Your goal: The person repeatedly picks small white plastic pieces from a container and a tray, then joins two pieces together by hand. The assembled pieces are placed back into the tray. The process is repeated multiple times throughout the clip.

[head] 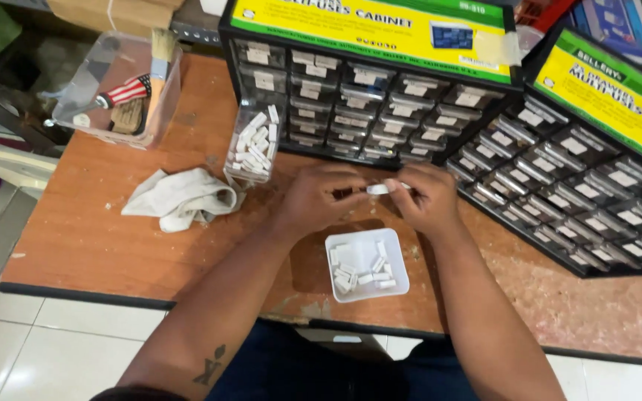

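Observation:
My left hand (322, 199) and my right hand (426, 199) meet above the wooden table, and both pinch one small white piece (377, 190) between their fingertips. Just below them sits a white square tray (403, 276) holding several more of these small white pieces. To the left, a clear plastic drawer (255, 145) pulled out of the cabinet stands on the table, filled with the same white pieces.
A black multi-drawer cabinet (380, 96) stands behind the hands, a second one (581, 178) at the right. A crumpled white cloth (183, 199) lies at the left. A clear box (117, 89) with a paintbrush sits at the far left. The table's front edge (150, 295) runs below.

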